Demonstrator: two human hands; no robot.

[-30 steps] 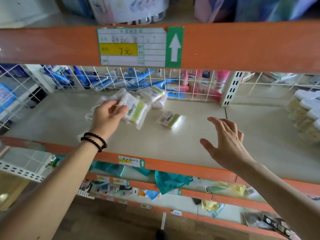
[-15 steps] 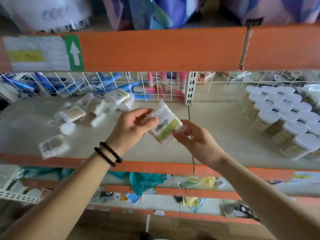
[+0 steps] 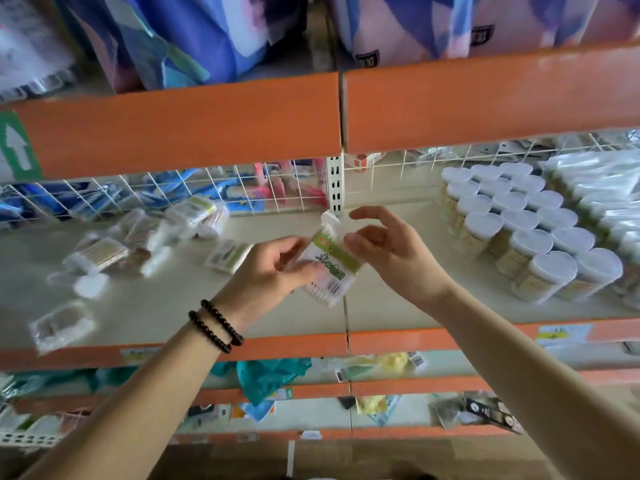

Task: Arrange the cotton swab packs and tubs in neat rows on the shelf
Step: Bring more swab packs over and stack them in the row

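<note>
My left hand (image 3: pixel 273 271) grips a clear cotton swab pack (image 3: pixel 330 268) with a green label, held above the middle of the beige shelf (image 3: pixel 173 306). My right hand (image 3: pixel 388 251) pinches the pack's upper right side between thumb and fingers. Loose swab packs (image 3: pixel 104 251) lie scattered on the shelf's left part, one near the front edge (image 3: pixel 62 325). Round tubs with white lids (image 3: pixel 519 230) stand in neat rows on the right.
Flat white packs (image 3: pixel 609 202) lie at the far right. A white wire grid (image 3: pixel 207 188) backs the shelf, with blue and pink goods behind it. An orange shelf front (image 3: pixel 207 126) hangs overhead, and lower shelves hold mixed items.
My left hand lifted a pack from the left pile and carried it to the middle. My right hand came in and took hold of its other side. The view shifted right.
</note>
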